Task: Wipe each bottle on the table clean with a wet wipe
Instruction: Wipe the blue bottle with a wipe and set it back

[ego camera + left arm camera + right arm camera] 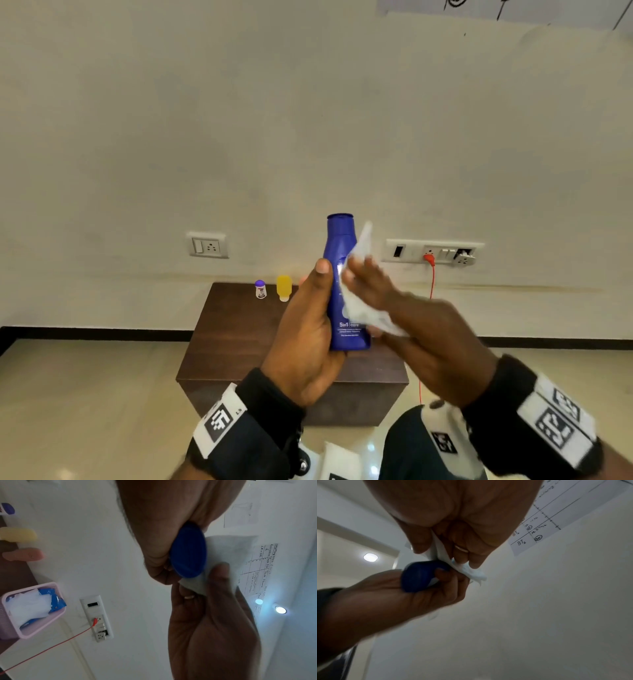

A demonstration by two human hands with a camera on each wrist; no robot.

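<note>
My left hand (310,318) grips a tall blue bottle (342,274) upright above the brown table (226,346), thumb on its front. My right hand (375,286) pinches a white wet wipe (359,305) and holds it against the bottle's right side. From the left wrist view I see the bottle's oval base (188,553) with the wipe (228,549) beside it. In the right wrist view the thumb and fingers pinch the wipe (471,572) next to the bottle (419,574). A yellow bottle (284,287) and a small purple-capped bottle (260,289) stand at the table's back edge.
A pink basket (42,628) holding an opened blue pack of wipes (30,607) sits on the table's right side, hidden behind my hands in the head view. A pink bottle (24,555) stands near the yellow one (17,534). A red cable (432,277) hangs from the wall socket.
</note>
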